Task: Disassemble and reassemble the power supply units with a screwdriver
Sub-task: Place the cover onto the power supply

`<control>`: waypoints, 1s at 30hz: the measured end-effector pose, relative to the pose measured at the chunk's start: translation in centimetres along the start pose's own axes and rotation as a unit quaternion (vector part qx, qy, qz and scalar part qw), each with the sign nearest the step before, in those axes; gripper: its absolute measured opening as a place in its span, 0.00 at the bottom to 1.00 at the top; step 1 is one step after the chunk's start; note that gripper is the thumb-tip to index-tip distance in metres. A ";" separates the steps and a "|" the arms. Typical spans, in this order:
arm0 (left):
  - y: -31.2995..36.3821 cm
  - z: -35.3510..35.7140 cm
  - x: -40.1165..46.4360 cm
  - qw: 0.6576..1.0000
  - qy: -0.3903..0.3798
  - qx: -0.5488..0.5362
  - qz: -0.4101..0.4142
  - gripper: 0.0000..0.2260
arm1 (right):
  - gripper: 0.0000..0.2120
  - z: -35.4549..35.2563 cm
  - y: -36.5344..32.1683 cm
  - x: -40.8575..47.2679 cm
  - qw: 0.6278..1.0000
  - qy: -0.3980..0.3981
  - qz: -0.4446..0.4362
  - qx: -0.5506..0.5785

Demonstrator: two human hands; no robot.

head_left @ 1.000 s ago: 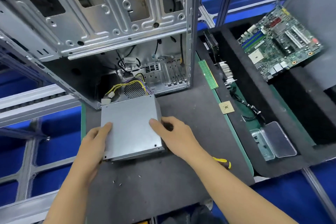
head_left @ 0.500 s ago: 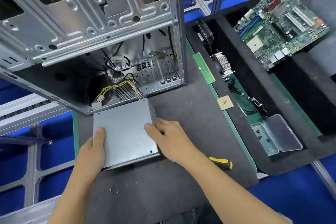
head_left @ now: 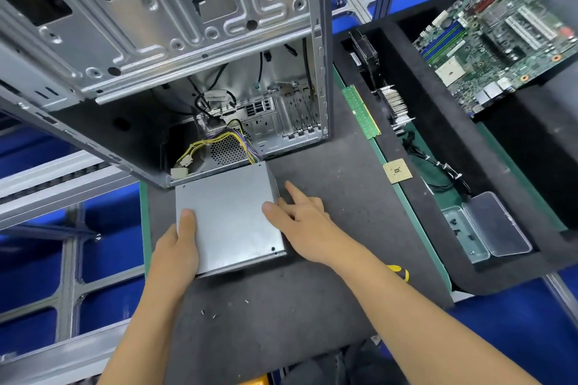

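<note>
Steel-grey power supply unit (head_left: 228,216) lies flat on the dark mat of the desk (head_left: 344,184), its far end pushed just into the open mouth of the computer case (head_left: 175,50) at 12 o'clock. A bundle of yellow and purple wires (head_left: 215,142) rises from that far end inside the case, beside a honeycomb vent.

The left hand (head_left: 179,247) holds the unit at its 8 o'clock corner: the thumb lies flat on the top plate, the other fingers are hidden under or behind the edge, so how they curl cannot be told. The right hand (head_left: 300,222) sits against the unit's 3 o'clock side, thumb tip on the top plate near the edge, forefinger stretched out straight toward 12 o'clock and clear of the metal, remaining fingers loosely bent along the side wall.

A yellow-and-black screwdriver (head_left: 398,272) shows partly from under the right forearm at 4 o'clock of the unit. A few small loose screws (head_left: 208,313) lie on the mat at 6 o'clock.

Toward 2 o'clock, a green memory stick (head_left: 361,111) and a square processor chip (head_left: 397,170) lie along the mat's green edge. Beyond them, black foam holds a finned heatsink (head_left: 394,103), a coil of black cable (head_left: 438,169) and an open clear plastic box (head_left: 486,226). A green motherboard (head_left: 494,40) rests at 1 o'clock.
</note>
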State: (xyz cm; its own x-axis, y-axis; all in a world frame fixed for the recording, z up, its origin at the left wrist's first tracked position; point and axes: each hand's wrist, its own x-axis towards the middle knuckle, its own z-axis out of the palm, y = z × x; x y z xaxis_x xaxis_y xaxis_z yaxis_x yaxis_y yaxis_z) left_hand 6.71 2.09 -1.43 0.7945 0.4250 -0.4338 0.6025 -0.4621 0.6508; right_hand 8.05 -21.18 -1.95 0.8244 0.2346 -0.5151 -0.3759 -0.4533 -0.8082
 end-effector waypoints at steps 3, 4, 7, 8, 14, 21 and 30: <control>0.7 -0.2 -0.4 1.000 -0.010 0.003 -0.003 0.31 | 0.33 -0.1 -0.9 -0.6 0.999 -0.007 0.013 -0.042; 1.0 -0.3 -0.5 1.000 -0.016 0.009 -0.004 0.31 | 0.33 -0.4 -1.2 -0.7 0.997 -0.012 0.020 -0.070; 1.7 -0.7 -0.9 0.999 -0.003 0.024 0.032 0.30 | 0.32 -1.4 -2.6 -1.1 0.977 0.048 -0.002 -0.210; 1.9 -1.0 -1.2 0.999 0.020 0.009 0.045 0.29 | 0.29 -1.8 -3.4 -1.2 0.964 0.126 -0.051 -0.229; 1.2 -2.2 -2.1 0.993 0.037 -0.063 0.094 0.30 | 0.22 -2.9 -10.1 -0.7 0.941 0.215 -0.261 -0.001; -3.7 -1.0 -4.1 0.947 -0.013 0.096 0.306 0.44 | 0.28 -0.2 -11.0 0.5 0.957 0.124 -0.259 0.029; -3.6 0.9 -4.1 0.785 0.154 0.260 0.541 0.25 | 0.28 2.6 -12.4 0.7 0.960 0.067 -0.259 0.088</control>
State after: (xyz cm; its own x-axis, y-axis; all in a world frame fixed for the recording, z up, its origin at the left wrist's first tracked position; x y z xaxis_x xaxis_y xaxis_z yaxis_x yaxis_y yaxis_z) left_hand 1.35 1.29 -2.49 0.8547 -0.3045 0.4204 -0.3993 -0.9031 0.1577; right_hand 12.16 -13.17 6.94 0.9627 0.2704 -0.0002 0.0422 -0.1509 -0.9876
